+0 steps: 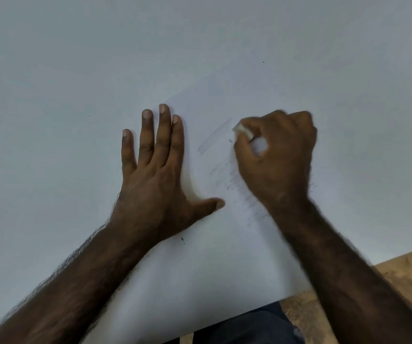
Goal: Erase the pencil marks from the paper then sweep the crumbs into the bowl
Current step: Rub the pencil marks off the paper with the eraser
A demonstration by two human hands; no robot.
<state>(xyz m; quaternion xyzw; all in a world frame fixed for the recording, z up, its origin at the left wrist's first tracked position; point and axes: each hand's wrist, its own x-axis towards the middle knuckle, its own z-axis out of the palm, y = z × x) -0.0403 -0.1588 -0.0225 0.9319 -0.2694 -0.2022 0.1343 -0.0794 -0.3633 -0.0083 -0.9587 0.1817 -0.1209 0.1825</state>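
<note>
A white sheet of paper lies tilted on the white table. Faint grey pencil marks run in slanted strokes across its middle. My left hand presses flat on the paper's left edge, fingers straight and thumb spread out. My right hand pinches a small white eraser between thumb and fingers, its tip on the paper at the upper end of the marks. The right hand is blurred and hides part of the strokes. A few dark crumbs lie near my left wrist. No bowl is in view.
The white table fills most of the view. Its near edge runs along the bottom right, where a brown floor shows. Dark trousers appear below the table edge.
</note>
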